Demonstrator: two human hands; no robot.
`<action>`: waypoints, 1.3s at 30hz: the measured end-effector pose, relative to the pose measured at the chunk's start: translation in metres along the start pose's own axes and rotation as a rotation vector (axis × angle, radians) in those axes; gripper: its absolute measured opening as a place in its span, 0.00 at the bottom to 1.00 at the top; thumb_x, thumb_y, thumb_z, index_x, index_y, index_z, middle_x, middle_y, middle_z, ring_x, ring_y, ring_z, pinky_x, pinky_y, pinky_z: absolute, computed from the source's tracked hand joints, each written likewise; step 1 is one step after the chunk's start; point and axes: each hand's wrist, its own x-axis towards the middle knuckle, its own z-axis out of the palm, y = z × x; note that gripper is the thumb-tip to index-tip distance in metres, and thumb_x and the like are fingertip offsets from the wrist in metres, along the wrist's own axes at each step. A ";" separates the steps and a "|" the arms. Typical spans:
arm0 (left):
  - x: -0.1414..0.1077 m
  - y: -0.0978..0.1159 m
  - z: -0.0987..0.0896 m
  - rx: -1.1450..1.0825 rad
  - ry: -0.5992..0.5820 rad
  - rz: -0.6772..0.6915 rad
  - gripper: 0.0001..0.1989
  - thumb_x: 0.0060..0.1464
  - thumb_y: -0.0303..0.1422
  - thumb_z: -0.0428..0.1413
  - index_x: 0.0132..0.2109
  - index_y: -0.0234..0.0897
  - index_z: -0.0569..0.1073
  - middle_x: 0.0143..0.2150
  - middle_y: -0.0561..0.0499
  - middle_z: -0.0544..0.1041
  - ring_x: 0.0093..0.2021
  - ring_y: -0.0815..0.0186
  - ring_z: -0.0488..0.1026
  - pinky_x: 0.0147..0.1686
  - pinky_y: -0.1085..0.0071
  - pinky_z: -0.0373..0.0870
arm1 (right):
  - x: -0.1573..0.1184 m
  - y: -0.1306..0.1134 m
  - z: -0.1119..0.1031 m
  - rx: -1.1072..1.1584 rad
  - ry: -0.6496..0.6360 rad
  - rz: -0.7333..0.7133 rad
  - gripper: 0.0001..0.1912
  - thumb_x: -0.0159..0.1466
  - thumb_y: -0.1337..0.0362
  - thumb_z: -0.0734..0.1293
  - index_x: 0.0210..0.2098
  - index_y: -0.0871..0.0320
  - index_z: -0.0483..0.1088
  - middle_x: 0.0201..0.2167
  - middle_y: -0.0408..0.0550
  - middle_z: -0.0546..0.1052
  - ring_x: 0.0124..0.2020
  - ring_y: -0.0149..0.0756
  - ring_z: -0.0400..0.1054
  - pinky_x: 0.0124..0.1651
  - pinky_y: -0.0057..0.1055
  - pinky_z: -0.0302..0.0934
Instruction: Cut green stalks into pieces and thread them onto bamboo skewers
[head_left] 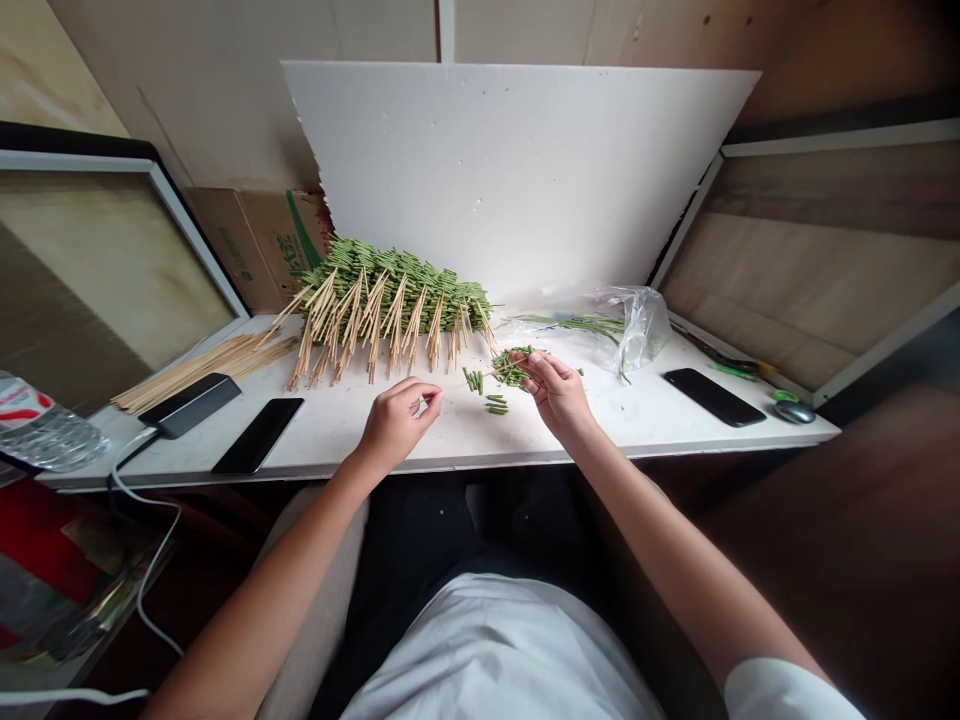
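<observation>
My left hand [401,420] is closed in a pinch on the near end of a thin bamboo skewer [491,374], which points right toward my other hand. A few short cut green bean pieces [472,380] lie crosswise along the skewer's line; whether they are threaded on it I cannot tell. My right hand [553,388] has its thumb and fingers pressed together over a small heap of cut bean pieces [510,368]; what sits in the fingertips is too small to make out. More loose bean pieces [496,404] lie on the white table [450,445] between the hands.
At the back left rises a stack of skewered green beans [405,275], sticks facing me. Bare bamboo skewers [202,370], a power bank [191,403] and a phone [259,435] lie left. To the right are a plastic bag [641,325] with long beans, another phone [712,396] and a mouse [793,411].
</observation>
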 end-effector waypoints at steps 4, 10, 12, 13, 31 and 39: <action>-0.002 -0.001 0.003 -0.019 0.004 -0.017 0.07 0.68 0.31 0.59 0.40 0.37 0.81 0.36 0.49 0.80 0.28 0.69 0.70 0.31 0.72 0.68 | -0.002 -0.001 0.002 -0.008 0.014 -0.009 0.18 0.54 0.50 0.84 0.37 0.52 0.82 0.45 0.51 0.87 0.57 0.48 0.79 0.44 0.34 0.76; -0.006 -0.009 0.004 -0.038 -0.006 -0.029 0.08 0.69 0.34 0.58 0.43 0.37 0.81 0.38 0.47 0.81 0.27 0.69 0.68 0.30 0.71 0.67 | -0.004 -0.004 0.005 -0.009 0.003 -0.047 0.17 0.55 0.50 0.83 0.36 0.52 0.82 0.43 0.50 0.87 0.58 0.49 0.79 0.43 0.33 0.75; -0.006 -0.009 0.003 -0.027 -0.021 -0.010 0.09 0.70 0.34 0.58 0.45 0.36 0.81 0.39 0.46 0.82 0.29 0.68 0.71 0.32 0.71 0.68 | -0.004 -0.007 0.005 -0.037 0.000 -0.057 0.17 0.55 0.49 0.83 0.36 0.52 0.83 0.44 0.50 0.87 0.58 0.49 0.78 0.45 0.34 0.75; -0.006 -0.008 0.002 -0.022 -0.029 0.003 0.09 0.71 0.34 0.57 0.46 0.36 0.81 0.40 0.45 0.82 0.30 0.67 0.72 0.33 0.71 0.69 | -0.004 -0.008 0.005 -0.053 -0.003 -0.059 0.17 0.55 0.49 0.83 0.36 0.52 0.83 0.45 0.49 0.87 0.58 0.48 0.78 0.46 0.34 0.76; -0.004 -0.010 0.005 -0.106 -0.001 -0.056 0.07 0.67 0.36 0.63 0.42 0.36 0.82 0.37 0.47 0.82 0.33 0.66 0.77 0.34 0.72 0.73 | -0.001 -0.013 0.004 -0.127 0.048 -0.097 0.19 0.53 0.46 0.83 0.34 0.51 0.81 0.40 0.46 0.84 0.48 0.44 0.77 0.37 0.33 0.69; -0.004 -0.001 -0.002 -0.028 0.034 0.129 0.05 0.70 0.30 0.59 0.47 0.36 0.81 0.41 0.45 0.83 0.39 0.65 0.80 0.42 0.70 0.76 | -0.006 -0.018 0.008 -0.049 0.029 -0.109 0.16 0.53 0.50 0.82 0.35 0.49 0.81 0.44 0.43 0.83 0.48 0.39 0.74 0.43 0.31 0.69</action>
